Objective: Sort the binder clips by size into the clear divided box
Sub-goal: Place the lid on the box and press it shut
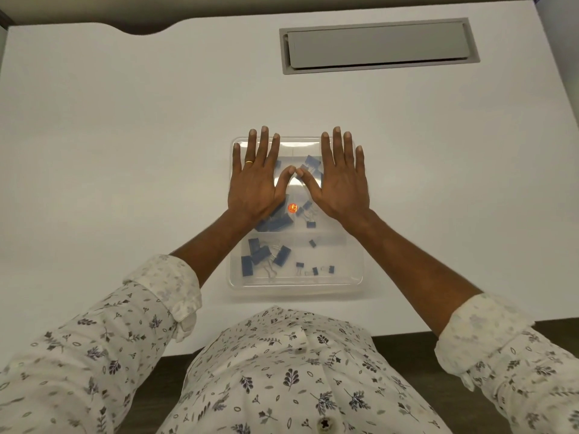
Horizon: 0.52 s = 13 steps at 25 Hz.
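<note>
Left hand (255, 183) and right hand (341, 183) cover far half of clear box (296, 285); blue clips (277, 222) beneath partly hidden, sizes unclear. Tabletop (125, 136) cut off at edges.

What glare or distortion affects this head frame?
Head view: a bright glare patch on the box between the thumbs, hiding clips there; an orange light spot near the left hand; wide-angle bending of the desk edges; lighting otherwise soft and even.

Blue binder clips (279, 256), clear divided box (296, 285), white table (125, 136), leaf-patterned white sleeves (94, 339).
</note>
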Tool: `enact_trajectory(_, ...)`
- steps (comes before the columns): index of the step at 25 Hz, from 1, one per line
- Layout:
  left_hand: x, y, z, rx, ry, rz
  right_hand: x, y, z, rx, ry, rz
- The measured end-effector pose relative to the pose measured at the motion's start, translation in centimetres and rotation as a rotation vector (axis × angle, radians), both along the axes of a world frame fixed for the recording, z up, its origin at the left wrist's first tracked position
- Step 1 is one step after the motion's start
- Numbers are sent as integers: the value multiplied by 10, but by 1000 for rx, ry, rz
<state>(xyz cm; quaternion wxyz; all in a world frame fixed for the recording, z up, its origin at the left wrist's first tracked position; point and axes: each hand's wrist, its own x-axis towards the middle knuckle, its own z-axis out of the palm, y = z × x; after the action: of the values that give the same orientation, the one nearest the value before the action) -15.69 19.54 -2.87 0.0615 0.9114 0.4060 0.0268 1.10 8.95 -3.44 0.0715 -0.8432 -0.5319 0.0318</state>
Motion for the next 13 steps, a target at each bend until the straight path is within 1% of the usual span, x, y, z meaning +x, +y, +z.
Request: enact_trajectory(13, 1, -2, -4, 26, 9, 5, 1, 2, 2, -4, -7, 11)
